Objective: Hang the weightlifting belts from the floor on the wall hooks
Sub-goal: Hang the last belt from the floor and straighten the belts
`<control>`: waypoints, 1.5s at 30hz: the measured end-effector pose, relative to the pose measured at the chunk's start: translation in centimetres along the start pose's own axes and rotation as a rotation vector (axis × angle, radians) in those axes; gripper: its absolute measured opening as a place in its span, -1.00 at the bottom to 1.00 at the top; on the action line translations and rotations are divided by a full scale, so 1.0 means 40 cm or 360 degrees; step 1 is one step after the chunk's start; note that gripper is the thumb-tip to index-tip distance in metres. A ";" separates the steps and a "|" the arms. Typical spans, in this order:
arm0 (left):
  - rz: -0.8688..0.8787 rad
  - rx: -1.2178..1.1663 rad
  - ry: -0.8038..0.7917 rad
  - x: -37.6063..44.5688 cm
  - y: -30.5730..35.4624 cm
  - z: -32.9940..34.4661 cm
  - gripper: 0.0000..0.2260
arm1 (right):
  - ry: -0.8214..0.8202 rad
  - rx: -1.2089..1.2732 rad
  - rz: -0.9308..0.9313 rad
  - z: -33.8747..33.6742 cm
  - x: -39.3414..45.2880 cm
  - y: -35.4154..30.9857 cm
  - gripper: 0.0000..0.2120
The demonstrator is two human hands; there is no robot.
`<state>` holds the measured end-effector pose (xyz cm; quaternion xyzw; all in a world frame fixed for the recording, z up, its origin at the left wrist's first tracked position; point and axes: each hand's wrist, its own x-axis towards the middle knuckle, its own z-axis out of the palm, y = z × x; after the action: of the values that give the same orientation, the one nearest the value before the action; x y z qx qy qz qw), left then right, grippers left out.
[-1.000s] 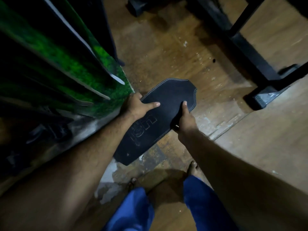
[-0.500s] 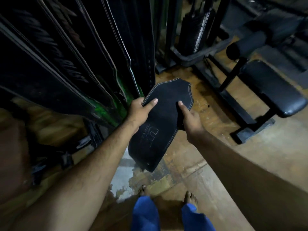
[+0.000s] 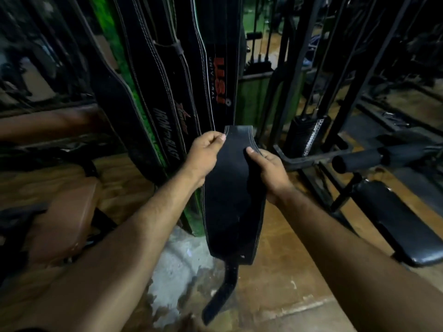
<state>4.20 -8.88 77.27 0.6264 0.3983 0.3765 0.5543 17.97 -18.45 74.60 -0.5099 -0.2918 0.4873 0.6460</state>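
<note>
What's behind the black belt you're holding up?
Behind the black belt hang other weightlifting belts, one with red USI lettering. Their lower ends and part of the wooden floor are covered by it.

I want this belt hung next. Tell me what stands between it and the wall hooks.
The hooks are out of frame, so that cannot be fully judged. The left hand and right hand hold the belt upright by its edges, just in front of the hanging belts; nothing visible lies between them.
</note>
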 end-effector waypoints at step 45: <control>0.0387 -0.0361 0.0105 -0.017 0.474 -0.485 -0.68 | -0.0730 -0.0856 -0.0470 0.559 0.004 -0.322 -0.62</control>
<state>-12.25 -3.15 98.06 0.5907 0.2924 0.5038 0.5584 2.76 -9.98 93.65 -0.4914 -0.6165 0.3964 0.4705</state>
